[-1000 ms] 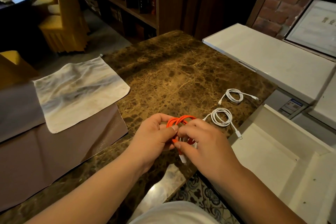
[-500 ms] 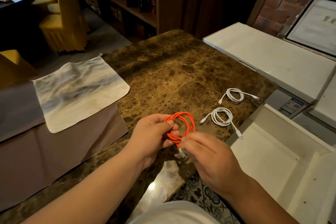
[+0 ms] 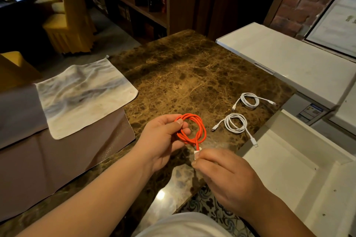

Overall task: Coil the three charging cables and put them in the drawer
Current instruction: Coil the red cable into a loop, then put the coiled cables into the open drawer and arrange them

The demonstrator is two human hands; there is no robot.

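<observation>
Nearest, the right hand (image 3: 227, 177) pinches the white plug end of the orange cable (image 3: 192, 131), fingers curled tight. Just beyond, at 11 o'clock from it, the left hand (image 3: 163, 140) grips the coil's left side between thumb and curled fingers, loop upright above the marble table (image 3: 192, 75). The open drawer (image 3: 289, 169) lies at 3 o'clock, nearer the right hand. Farther, two coiled white cables (image 3: 236, 123) (image 3: 250, 100) lie at 1 o'clock, beside the drawer.

Glossy veined marble tabletop (image 3: 192, 75), soft wrinkled cloth (image 3: 84, 94), matt leather-like brown mat (image 3: 63, 159), rough brick wall (image 3: 300, 0)
</observation>
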